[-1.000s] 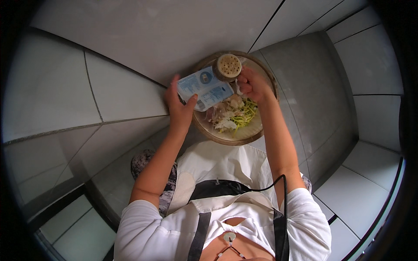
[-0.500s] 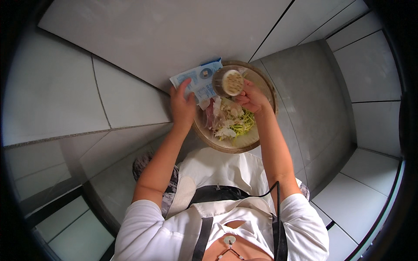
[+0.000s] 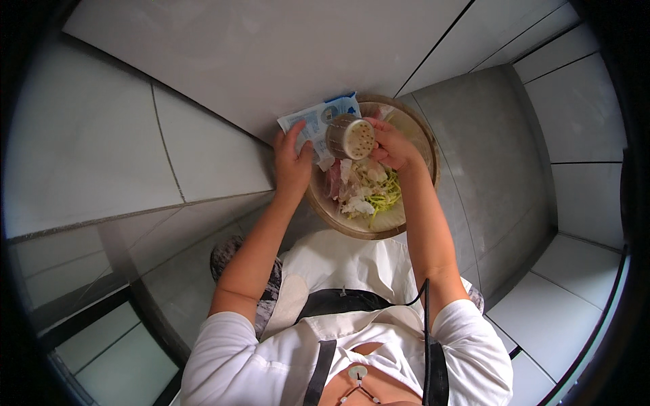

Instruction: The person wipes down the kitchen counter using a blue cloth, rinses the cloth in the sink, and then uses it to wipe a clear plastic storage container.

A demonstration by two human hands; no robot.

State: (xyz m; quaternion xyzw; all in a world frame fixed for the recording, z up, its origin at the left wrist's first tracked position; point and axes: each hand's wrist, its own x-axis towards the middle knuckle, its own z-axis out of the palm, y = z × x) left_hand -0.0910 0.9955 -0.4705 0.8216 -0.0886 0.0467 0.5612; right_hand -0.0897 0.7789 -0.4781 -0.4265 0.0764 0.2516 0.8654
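Note:
My left hand (image 3: 294, 160) grips a blue-and-white printed plastic packet (image 3: 318, 122) by its edge, at the far left rim of a round bin (image 3: 313, 201). In my right hand (image 3: 393, 145) is a small cup-shaped metal container (image 3: 351, 137), tilted over the bin, with a pale end face speckled with dark spots or holes. My fingers pinch its right side. It partly covers the packet. Inside the bin lie green vegetable shreds (image 3: 386, 197), crumpled whitish scraps (image 3: 357, 205) and a pinkish clear plastic wrapper (image 3: 333, 181).
A large pale panel (image 3: 257, 54) rises just behind the bin, and a white tiled surface (image 3: 217, 149) stands to its left. Grey floor tiles (image 3: 487, 149) stretch away at the right, up to a white tiled wall (image 3: 586, 183). A black cord (image 3: 426, 325) hangs by my right arm.
The metal container has turned in my right hand, so its speckled end faces me more and lower. Both hands stay over the bin, and the whole view has shifted slightly.

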